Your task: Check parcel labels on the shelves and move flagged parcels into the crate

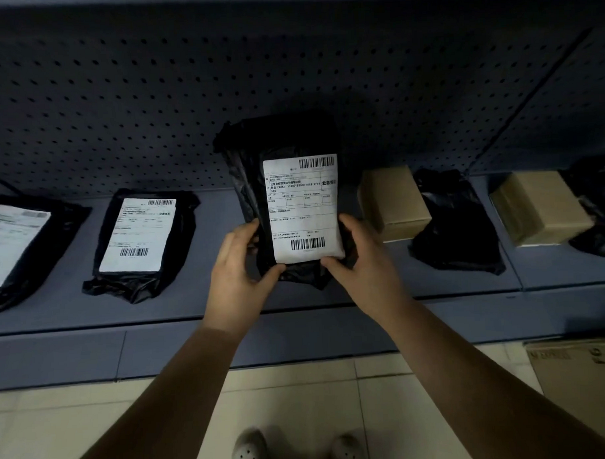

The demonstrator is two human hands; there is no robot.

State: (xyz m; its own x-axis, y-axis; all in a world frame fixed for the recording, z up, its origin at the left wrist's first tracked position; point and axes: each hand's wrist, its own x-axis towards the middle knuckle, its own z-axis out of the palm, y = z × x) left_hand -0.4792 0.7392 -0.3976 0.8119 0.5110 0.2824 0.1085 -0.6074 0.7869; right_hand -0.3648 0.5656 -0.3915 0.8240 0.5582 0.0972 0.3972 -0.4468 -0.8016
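Observation:
A black plastic parcel (247,169) stands upright above the shelf (214,301), its white label (302,208) with two barcodes facing me. My left hand (237,269) grips its lower left edge, thumb at the label's bottom corner. My right hand (364,258) grips its lower right edge, thumb under the label. Two more black parcels lie flat to the left, one (142,245) close by with its label up, the other (20,246) at the left edge. No crate shows in the head view.
To the right on the shelf sit a brown box (394,202), an unlabelled black bag (455,224), a second brown box (537,210) and another black bag (598,205). Pegboard backs the shelf. A flat cardboard piece (580,374) lies on the tiled floor at right.

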